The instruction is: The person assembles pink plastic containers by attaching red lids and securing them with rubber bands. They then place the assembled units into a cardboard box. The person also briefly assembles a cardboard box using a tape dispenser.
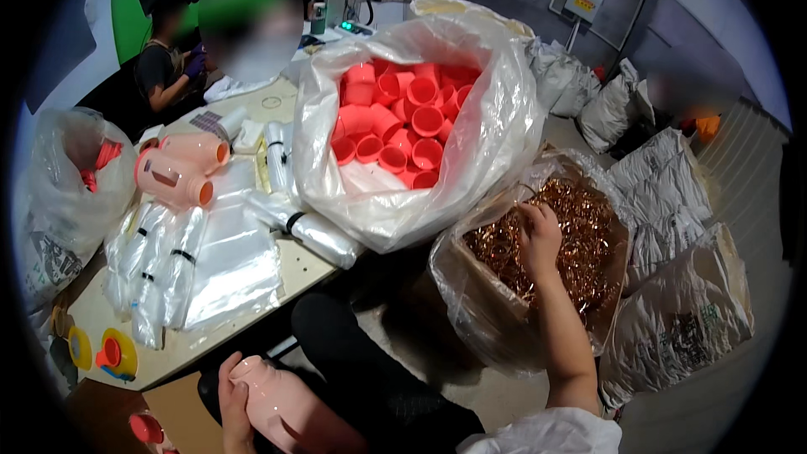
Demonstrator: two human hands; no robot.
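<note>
My left hand [235, 399] is wrapped round the side of a pale pink plastic bottle [290, 408], which lies tilted over my lap with its round neck toward the table. Out to the right, my right hand [540, 235] reaches into a plastic-lined carton filled with shiny copper-coloured wire pieces [580, 240]. Its fingers are pinched together, and a thin curved wire shows at the fingertips. Two more pink bottles [172, 181] lie on the left of the table, their openings facing right.
A big clear bag [315, 176] of red pipe elbows [412, 118] stands beyond my knees. Bundled clear plastic bags [176, 265] and a tape roll [119, 353] lie on the table [290, 273]. White sacks [681, 319] line the right. A co-worker in purple gloves [195, 63] sits far left.
</note>
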